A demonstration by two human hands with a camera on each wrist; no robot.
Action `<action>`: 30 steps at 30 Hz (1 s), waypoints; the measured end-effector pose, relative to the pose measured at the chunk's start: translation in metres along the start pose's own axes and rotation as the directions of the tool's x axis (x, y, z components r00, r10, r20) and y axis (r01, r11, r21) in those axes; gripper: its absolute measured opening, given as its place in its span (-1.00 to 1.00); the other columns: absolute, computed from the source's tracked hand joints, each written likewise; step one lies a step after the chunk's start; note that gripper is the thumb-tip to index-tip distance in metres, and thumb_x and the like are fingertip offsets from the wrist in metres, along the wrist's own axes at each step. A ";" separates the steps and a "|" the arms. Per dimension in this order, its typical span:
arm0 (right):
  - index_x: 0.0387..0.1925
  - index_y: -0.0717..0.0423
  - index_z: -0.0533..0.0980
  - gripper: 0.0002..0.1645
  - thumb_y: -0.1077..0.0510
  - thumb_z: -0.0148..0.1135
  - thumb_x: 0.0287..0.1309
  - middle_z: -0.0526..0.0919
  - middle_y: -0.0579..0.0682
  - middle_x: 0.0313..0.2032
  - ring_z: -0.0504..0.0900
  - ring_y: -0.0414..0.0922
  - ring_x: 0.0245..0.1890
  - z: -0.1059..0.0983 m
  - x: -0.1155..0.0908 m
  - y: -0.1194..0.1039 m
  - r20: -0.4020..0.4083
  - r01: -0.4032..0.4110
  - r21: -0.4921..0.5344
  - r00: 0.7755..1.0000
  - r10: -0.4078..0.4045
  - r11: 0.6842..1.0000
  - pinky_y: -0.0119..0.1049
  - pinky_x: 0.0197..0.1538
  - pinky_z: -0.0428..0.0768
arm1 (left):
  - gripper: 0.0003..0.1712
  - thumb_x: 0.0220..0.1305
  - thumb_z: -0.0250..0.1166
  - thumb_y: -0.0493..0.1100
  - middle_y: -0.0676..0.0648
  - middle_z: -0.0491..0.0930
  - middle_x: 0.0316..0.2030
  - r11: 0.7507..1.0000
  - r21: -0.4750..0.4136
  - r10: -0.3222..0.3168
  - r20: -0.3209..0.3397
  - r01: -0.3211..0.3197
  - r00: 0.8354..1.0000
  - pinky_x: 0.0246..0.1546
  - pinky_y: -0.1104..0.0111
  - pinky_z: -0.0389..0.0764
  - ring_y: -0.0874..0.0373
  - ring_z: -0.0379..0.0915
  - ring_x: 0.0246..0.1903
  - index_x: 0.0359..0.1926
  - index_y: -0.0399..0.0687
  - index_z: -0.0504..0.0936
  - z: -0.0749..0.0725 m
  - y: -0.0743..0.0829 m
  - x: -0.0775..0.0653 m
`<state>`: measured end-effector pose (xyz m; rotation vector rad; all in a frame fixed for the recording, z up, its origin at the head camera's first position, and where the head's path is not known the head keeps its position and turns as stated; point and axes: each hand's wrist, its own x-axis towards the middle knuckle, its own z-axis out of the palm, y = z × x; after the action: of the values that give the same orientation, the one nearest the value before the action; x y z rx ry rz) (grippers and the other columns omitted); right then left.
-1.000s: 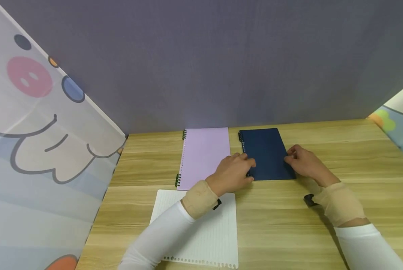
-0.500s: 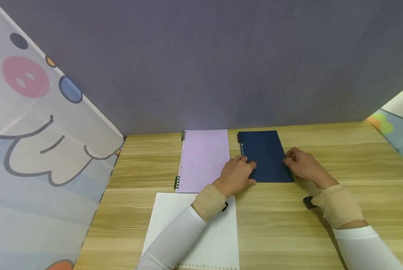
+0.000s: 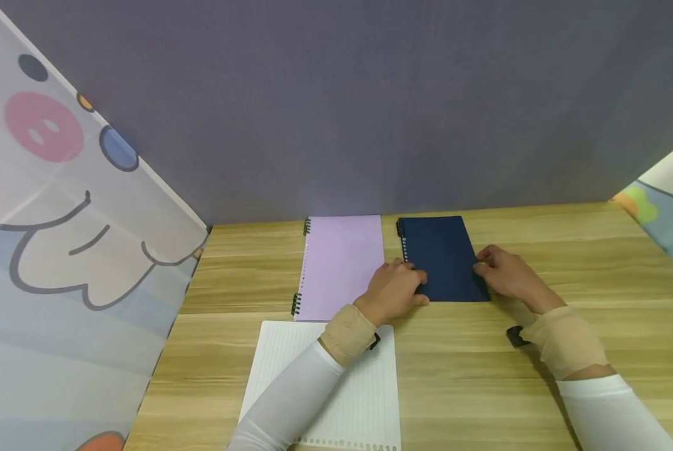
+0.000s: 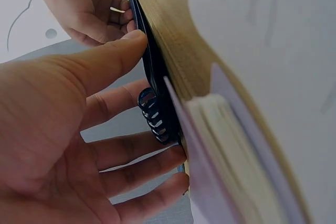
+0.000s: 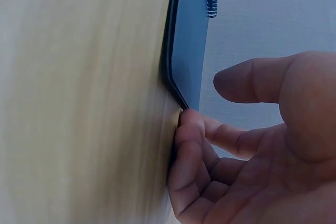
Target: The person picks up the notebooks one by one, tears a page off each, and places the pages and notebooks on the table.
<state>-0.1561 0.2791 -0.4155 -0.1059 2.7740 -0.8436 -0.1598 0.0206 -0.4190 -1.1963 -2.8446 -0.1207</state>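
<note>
A dark navy spiral notebook (image 3: 443, 250) lies on the table, its black ring binding along its left side. My left hand (image 3: 389, 291) is at that side. In the left wrist view its thumb (image 4: 113, 59) touches the notebook's near edge, and its spread fingers (image 4: 139, 148) rest beside the black rings (image 4: 152, 116). At the right edge is my right hand (image 3: 505, 272). In the right wrist view its bent fingertips (image 5: 191, 124) meet the edge, which kinks upward there, while the thumb (image 5: 247, 80) stands apart from the cover.
A lilac notebook (image 3: 342, 263) with green rings lies to the left of the navy one. Nearer, a lined, punched white sheet (image 3: 359, 401) lies partly under my left forearm. A grey panel (image 3: 336, 113) stands behind the wooden table (image 3: 454, 388).
My left hand has shifted slightly right and down along the navy notebook's ring side. The right hand stays at the right edge. The view has tilted a little.
</note>
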 end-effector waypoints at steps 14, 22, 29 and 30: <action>0.03 0.24 0.31 -0.50 -0.08 -0.12 0.29 0.48 0.28 -0.06 0.49 0.12 -0.14 0.001 0.002 0.003 -0.018 -0.002 0.001 1.000 0.002 1.000 -0.11 -0.22 0.41 | -0.65 0.19 0.14 0.21 0.12 0.53 -0.22 1.000 0.023 0.021 0.012 -0.021 1.000 -0.27 0.36 0.33 0.17 0.35 -0.26 -0.11 0.20 0.59 0.000 0.001 -0.001; 0.07 0.22 0.30 -0.47 -0.12 -0.12 0.30 0.44 0.25 -0.01 0.46 0.10 -0.09 -0.003 0.001 0.000 0.020 -0.030 0.035 0.999 0.029 0.999 -0.13 -0.20 0.41 | -0.64 0.26 0.07 0.19 0.09 0.51 -0.21 0.999 0.019 0.039 0.033 -0.040 0.999 -0.34 0.38 0.31 0.18 0.33 -0.29 -0.08 0.16 0.56 -0.001 0.001 -0.001; 0.03 0.19 0.34 -0.48 -0.14 -0.15 0.31 0.48 0.11 -0.17 0.46 0.00 -0.24 -0.007 0.000 0.001 0.019 -0.021 0.054 1.000 0.020 0.998 -0.16 -0.25 0.39 | -0.64 0.30 0.01 0.17 0.10 0.52 -0.18 0.998 0.006 0.067 0.018 -0.067 0.998 -0.32 0.41 0.36 0.17 0.38 -0.28 -0.04 0.16 0.55 -0.003 -0.003 -0.001; 0.02 0.20 0.34 -0.49 -0.13 -0.16 0.31 0.48 0.10 -0.21 0.46 -0.01 -0.28 -0.008 -0.001 0.001 0.025 -0.025 0.077 0.999 0.023 0.997 -0.16 -0.27 0.39 | -0.65 0.31 0.01 0.16 0.10 0.53 -0.18 0.997 -0.001 0.072 0.014 -0.072 0.997 -0.32 0.41 0.36 0.17 0.39 -0.27 -0.04 0.16 0.55 -0.003 -0.003 -0.001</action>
<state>-0.1572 0.2842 -0.4097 -0.0681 2.7111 -0.9360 -0.1611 0.0170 -0.4162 -1.3025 -2.8095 -0.1098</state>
